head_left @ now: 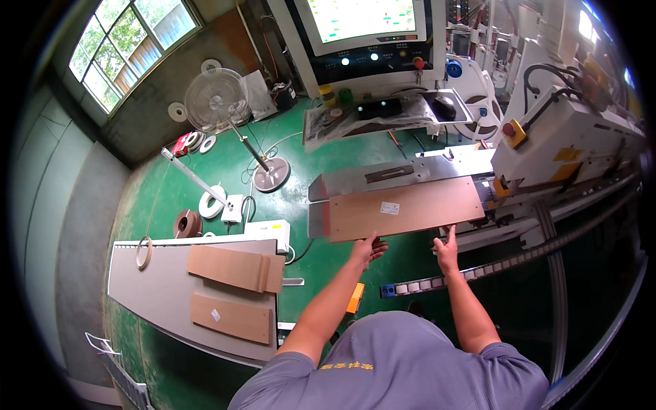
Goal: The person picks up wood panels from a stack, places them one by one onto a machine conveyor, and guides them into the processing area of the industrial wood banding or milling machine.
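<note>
A flat brown wooden board (430, 208) with a white label lies lengthwise on the machine's infeed, in front of a grey metal guide plate (389, 176). Along its near edge, left of the middle, is my left hand (369, 251); the thumb meets the edge while the loosely bent fingers stay apart below it. Farther right, my right hand (445, 254) points its index finger up against the same edge, thumb out to the side, other fingers curled. Neither hand appears wrapped round the board. Its right end reaches the machine's working side.
At left, a grey-topped table (154, 280) carries stacked brown boards (229, 268), a single labelled board (232, 318) and a ring of edging tape (143, 253). A fan (272, 174) stands behind. A roller rail (471, 275) curves past my right arm; a control screen (362, 20) is ahead.
</note>
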A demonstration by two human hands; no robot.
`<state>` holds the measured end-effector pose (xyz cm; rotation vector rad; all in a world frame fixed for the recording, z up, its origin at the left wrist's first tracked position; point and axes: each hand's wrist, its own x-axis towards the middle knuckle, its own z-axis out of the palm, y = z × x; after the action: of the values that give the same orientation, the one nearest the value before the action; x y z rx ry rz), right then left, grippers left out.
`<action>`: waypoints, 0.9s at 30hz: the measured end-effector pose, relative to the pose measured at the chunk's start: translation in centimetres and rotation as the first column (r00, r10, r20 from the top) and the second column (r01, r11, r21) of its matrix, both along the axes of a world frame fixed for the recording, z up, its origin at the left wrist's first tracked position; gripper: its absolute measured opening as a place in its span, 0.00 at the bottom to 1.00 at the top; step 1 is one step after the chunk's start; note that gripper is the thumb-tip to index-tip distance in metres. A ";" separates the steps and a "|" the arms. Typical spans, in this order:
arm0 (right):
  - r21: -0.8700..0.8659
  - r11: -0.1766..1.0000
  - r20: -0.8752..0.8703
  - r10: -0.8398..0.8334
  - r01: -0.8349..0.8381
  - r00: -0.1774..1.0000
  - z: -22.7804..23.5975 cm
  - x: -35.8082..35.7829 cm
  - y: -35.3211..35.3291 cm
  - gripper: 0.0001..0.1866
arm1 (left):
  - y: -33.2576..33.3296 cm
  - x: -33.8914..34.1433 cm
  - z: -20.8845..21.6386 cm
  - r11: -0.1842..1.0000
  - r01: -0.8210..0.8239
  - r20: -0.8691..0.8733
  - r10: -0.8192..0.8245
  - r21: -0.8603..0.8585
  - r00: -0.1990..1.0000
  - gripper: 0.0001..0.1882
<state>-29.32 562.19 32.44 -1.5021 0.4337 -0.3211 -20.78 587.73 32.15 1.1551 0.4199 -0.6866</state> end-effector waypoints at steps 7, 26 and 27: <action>-0.336 0.942 -0.078 -0.027 -0.001 0.997 -2.3 0.4 -0.5 0.49 | 2.9 -0.3 0.2 0.980 0.079 0.054 -0.090 0.182 0.994 0.21; -0.450 0.893 -0.126 -0.076 0.011 0.989 -2.4 0.6 -0.1 0.50 | 6.1 -7.1 0.4 0.941 -0.194 0.614 -0.017 0.276 0.789 0.19; -0.453 0.891 -0.128 -0.078 0.012 0.989 -2.5 0.6 -0.1 0.50 | 5.9 -7.3 0.4 0.946 -0.168 0.610 -0.038 0.278 0.792 0.19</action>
<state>-28.72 562.07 29.93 -1.9833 0.5332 -0.3690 -28.10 593.59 32.52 1.5881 0.0106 -0.1477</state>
